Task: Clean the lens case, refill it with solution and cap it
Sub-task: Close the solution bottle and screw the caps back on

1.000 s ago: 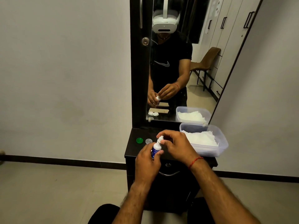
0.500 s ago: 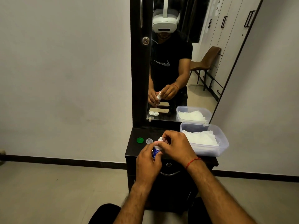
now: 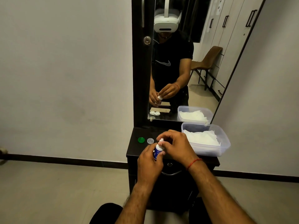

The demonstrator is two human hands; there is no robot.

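Slightly more of the white tip of the solution bottle [image 3: 157, 151] is exposed than half a second ago, the fingers of the right hand [image 3: 177, 147] having been lifted a little. The bottle's blue-labelled body is gripped by the left hand [image 3: 148, 160], and its tip is held between the right thumb and curled fingers. Beyond, a green cap [image 3: 141, 140] and a clear cap [image 3: 150, 140] are laid side by side on the dark dresser top [image 3: 137, 151]. A tissue-filled plastic container [image 3: 224, 143] is set to the right. The lens case [image 3: 154, 113] is seen only as a reflection in the mirror [image 3: 199, 94].
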